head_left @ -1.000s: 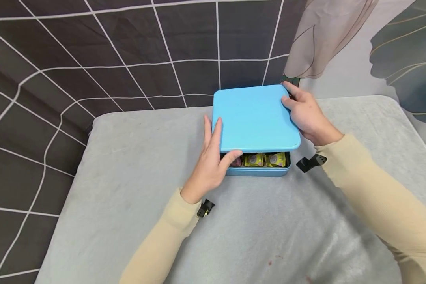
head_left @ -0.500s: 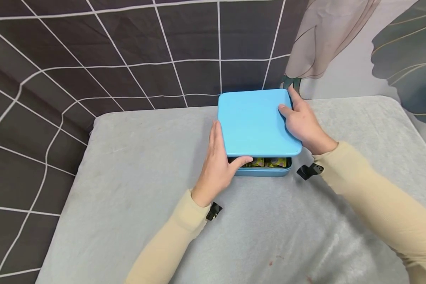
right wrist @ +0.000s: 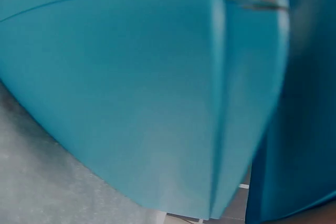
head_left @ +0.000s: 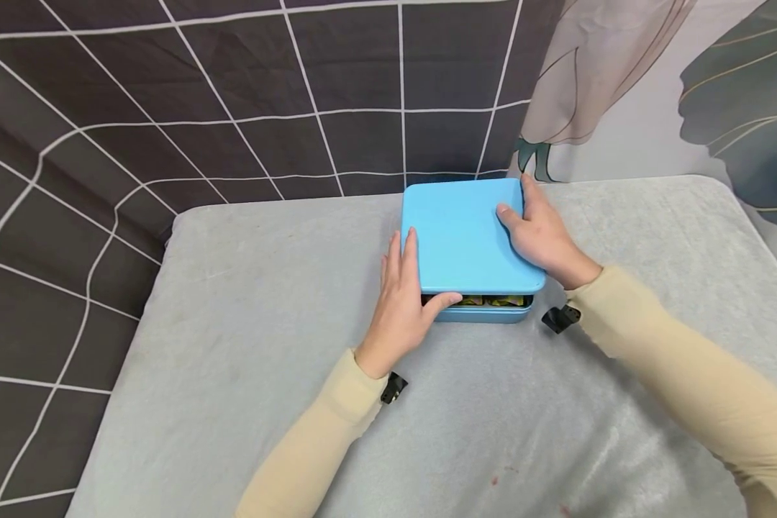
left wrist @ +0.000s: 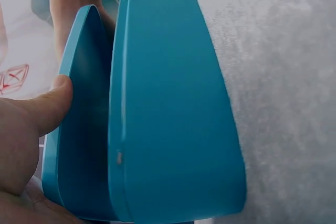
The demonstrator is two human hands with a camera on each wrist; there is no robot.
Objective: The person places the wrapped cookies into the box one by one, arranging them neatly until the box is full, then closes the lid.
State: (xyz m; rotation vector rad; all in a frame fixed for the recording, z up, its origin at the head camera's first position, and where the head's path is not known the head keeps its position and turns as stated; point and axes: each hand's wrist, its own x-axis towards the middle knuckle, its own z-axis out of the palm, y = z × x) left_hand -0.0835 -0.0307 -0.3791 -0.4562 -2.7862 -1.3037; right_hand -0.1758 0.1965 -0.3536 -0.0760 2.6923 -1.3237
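Observation:
A light blue square lid (head_left: 466, 241) is held over a blue box (head_left: 482, 315), with a gap along the front. Yellow wrapped packets (head_left: 506, 301) peek out of that gap. My left hand (head_left: 395, 313) grips the lid's front left corner, thumb along the front edge and fingers along the left side. With its thumb on top, my right hand (head_left: 544, 234) holds the lid's right side near the back corner. In the left wrist view the lid (left wrist: 81, 98) tilts away from the box (left wrist: 168, 103). The right wrist view shows the box wall (right wrist: 131, 93) close up.
The box stands near the back of a table with a grey cloth (head_left: 265, 302). A dark cloth with a white grid (head_left: 337, 86) hangs behind and to the left. A patterned curtain (head_left: 621, 108) hangs at the back right.
Both hands have brought the lid down and toward me over the box, the left hand also shifting right. The front gap has narrowed, and less of the packets shows.

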